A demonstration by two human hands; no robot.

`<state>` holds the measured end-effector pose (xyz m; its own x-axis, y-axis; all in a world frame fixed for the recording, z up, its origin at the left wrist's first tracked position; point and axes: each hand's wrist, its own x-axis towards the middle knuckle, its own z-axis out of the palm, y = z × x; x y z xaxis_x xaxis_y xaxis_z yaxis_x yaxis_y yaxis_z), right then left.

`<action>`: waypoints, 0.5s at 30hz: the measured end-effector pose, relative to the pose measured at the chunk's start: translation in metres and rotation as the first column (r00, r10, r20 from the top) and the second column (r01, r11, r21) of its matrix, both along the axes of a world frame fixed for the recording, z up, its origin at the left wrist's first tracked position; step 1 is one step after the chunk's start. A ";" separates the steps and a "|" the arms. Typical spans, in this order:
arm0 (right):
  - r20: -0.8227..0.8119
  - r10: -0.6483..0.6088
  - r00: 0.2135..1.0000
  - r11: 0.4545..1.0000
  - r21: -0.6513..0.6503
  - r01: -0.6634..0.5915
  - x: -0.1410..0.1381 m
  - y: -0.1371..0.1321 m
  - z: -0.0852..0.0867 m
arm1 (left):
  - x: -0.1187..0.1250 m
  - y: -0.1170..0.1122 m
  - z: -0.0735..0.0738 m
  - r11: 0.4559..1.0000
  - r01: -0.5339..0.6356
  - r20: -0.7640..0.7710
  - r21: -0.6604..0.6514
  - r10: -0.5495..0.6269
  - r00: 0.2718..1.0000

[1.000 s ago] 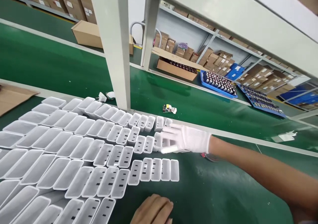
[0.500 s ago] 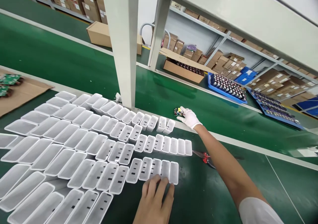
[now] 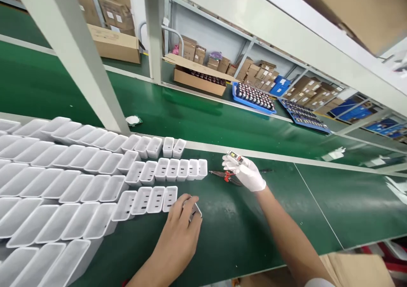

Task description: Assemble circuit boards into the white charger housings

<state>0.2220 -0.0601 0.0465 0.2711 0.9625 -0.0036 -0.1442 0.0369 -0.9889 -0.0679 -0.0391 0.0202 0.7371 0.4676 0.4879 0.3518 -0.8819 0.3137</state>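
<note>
My bare left hand (image 3: 179, 232) is closed over a white plastic case (image 3: 197, 210), its fingers curled across the top and hiding most of it. This case sits at the right of the front short row, apart from its neighbour, another white plastic case (image 3: 170, 199). In my right hand (image 3: 249, 174), which wears a white glove, a small circuit board (image 3: 234, 156) with a yellow part is gripped between thumb and fingers, above the bench. Just behind and left of the glove lie red-handled pliers (image 3: 227, 176) on the green surface.
Rows of open-topped white cases (image 3: 76, 187) fill the left of the green bench (image 3: 222, 236). A pale post (image 3: 73, 54) rises at the bench's far edge. Beyond stand a long cardboard box (image 3: 200, 81) and blue trays (image 3: 254, 100) of parts. White gloves (image 3: 333, 153) lie farther right.
My view has swung right. My right hand has drawn the circuit board back from the far edge toward me. My left hand has closed on a case and pulled it away from the row.
</note>
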 end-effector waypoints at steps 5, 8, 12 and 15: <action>-0.035 -0.058 0.998 0.996 -0.063 0.056 -0.013 -0.042 -0.005 | 0.025 -0.010 0.010 0.990 0.144 -0.056 -0.002 -0.144 0.988; -0.046 -0.018 0.999 0.999 -0.044 0.016 -0.021 -0.050 -0.007 | 0.030 -0.005 0.009 0.983 0.154 -0.076 -0.104 -0.162 0.984; -0.053 0.067 0.996 0.997 -0.020 -0.068 -0.029 -0.045 -0.005 | 0.033 0.006 0.014 0.905 0.155 -0.030 -0.396 -0.181 0.983; -0.009 0.080 0.997 0.994 -0.077 -0.081 -0.034 -0.040 0.002 | 0.042 0.015 0.026 0.773 0.125 0.096 -0.622 -0.083 0.992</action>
<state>0.1881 -0.0999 0.0490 0.1924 0.9781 -0.0798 -0.1498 -0.0511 -0.9874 -0.0264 -0.0236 0.0461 0.7788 0.6069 0.1587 0.2320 -0.5137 0.8260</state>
